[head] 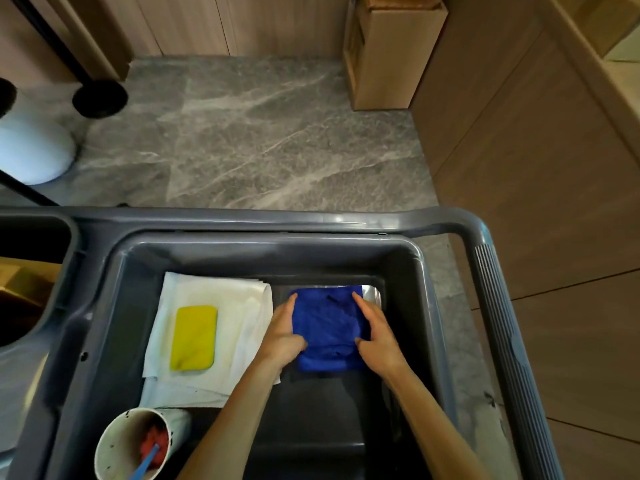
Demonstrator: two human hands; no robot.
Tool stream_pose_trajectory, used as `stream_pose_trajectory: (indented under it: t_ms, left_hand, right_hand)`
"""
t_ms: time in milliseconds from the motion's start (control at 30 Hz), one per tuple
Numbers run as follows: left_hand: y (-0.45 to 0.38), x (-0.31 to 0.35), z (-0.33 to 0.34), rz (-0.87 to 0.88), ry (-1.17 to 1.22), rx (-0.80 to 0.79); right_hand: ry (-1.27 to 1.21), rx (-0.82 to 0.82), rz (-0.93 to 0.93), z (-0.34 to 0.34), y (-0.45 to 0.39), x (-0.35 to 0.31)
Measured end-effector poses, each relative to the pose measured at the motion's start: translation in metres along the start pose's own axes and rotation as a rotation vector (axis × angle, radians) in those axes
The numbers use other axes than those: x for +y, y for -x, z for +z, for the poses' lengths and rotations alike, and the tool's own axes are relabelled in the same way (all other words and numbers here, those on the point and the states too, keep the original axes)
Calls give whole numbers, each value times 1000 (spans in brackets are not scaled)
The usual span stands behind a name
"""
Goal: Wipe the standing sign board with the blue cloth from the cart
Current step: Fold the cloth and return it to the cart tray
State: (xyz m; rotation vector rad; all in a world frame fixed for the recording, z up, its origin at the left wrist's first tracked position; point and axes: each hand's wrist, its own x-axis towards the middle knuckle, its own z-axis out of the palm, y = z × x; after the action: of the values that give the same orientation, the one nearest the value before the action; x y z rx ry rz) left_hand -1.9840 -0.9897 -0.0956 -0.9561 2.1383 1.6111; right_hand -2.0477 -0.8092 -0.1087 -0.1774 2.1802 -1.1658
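A folded blue cloth (327, 327) lies in the right half of the grey cart tray (270, 252). My left hand (282, 332) lies along the cloth's left edge, fingers straight, thumb on the cloth. My right hand (375, 332) lies along its right edge the same way, thumb resting on the cloth. Neither hand has lifted it. No sign board is in view; only a black round stand base (100, 98) with a slanting pole shows at the upper left.
A yellow sponge (194, 337) sits on white cloths (239, 306) in the tray's left half. A white cup (133, 445) holding red material and a blue stick stands at the tray's near left. The cart handle (502, 306) runs on the right. A cardboard box (391, 50) stands on the marble floor.
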Motion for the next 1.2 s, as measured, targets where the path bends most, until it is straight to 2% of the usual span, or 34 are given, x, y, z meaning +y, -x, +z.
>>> stream_pose_trajectory:
  t_ms: [233,367,400,467,567,667,733,800,833,900,1000,1200]
  left_hand:
    - [-8,-16,9,-8,-286,45]
    - [-2,-29,10,57,-607,77]
    - [-1,-31,10,49,-632,80]
    - [1,-32,12,-18,-502,72]
    - [1,-33,12,-59,-453,87]
    - [-1,-34,10,40,-501,140]
    - [-4,-31,9,227,-573,257]
    - [-9,-30,14,427,-692,304]
    - [-13,-31,18,491,-748,281]
    - [-19,-35,24,480,-837,208]
    - [-23,-49,23,404,-935,174]
    - [-31,-56,26,333,-966,151]
  right_hand:
    - [144,-55,74,9,1,15]
    - [368,-94,126,13,0,19]
    - [443,-93,115,14,1,21]
    - [548,-84,106,12,3,23]
    - [487,-56,113,9,5,24]
    - [321,108,20,8,8,21]
    - [312,321,-122,11,6,15]
    - [423,429,-271,17,-1,8]
    - [493,405,-329,22,-4,4]
    - [622,259,-354,32,-13,4]
    - [717,83,-205,43,-20,23]
    - [817,78,-160,41,-23,38]
